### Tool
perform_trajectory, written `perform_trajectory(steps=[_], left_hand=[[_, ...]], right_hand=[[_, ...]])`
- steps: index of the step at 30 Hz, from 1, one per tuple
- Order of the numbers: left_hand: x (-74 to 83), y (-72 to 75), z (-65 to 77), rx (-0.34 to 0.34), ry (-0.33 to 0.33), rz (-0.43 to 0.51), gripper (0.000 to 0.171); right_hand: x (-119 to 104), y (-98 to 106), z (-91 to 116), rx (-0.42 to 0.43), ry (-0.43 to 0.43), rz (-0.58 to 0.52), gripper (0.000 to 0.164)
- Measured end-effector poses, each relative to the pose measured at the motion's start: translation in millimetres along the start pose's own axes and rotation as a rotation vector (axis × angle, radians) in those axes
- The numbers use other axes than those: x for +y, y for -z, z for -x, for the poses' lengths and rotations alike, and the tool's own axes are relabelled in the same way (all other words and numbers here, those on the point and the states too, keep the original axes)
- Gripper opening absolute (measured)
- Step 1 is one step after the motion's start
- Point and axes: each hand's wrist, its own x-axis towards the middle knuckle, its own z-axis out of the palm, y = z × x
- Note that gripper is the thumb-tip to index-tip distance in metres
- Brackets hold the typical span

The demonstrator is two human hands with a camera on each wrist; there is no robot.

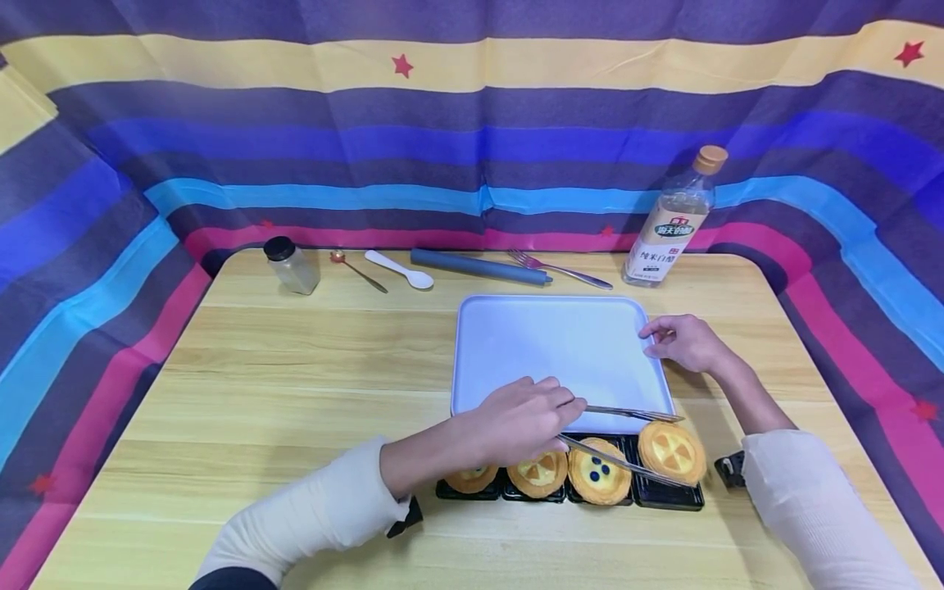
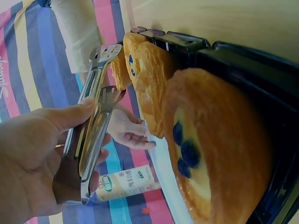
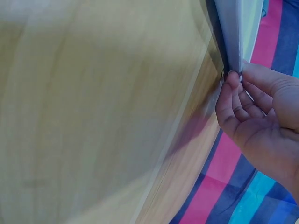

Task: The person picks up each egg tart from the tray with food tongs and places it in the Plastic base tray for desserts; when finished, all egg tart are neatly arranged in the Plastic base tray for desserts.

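Note:
My left hand (image 1: pixel 519 418) grips a pair of metal tongs (image 2: pixel 96 112), reaching in from the left. The arms of the tongs spread to either side of the rightmost tart (image 1: pixel 671 453), which has a wedge-patterned yellow top and overlaps its black holder in the head view. Beside it is a tart with blueberries (image 1: pixel 600 471), then another wedge-topped tart (image 1: pixel 537 475); a further one is partly hidden under my left wrist. With thumb and fingers, my right hand (image 1: pixel 686 342) pinches the right edge of a pale lilac tray (image 1: pixel 546 352).
Black plastic holders (image 1: pixel 667 494) sit in a row along the tray's near edge. Behind the tray lie a fork (image 1: pixel 560 270), a blue-grey rod (image 1: pixel 479 266), a white spoon (image 1: pixel 401 270) and a small metal spoon (image 1: pixel 359 272). A black-lidded jar (image 1: pixel 292 266) and a labelled bottle (image 1: pixel 667 229) stand at the back.

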Motion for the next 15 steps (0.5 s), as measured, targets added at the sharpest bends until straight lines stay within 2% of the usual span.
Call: perform_trajectory(steps=[15], left_hand=[[10.6, -4.6, -1.2, -0.019, -0.028, -0.027, 0.055]], right_hand=[[0.8, -0.4, -0.4, 0.021, -0.007, -0.020, 0.028]])
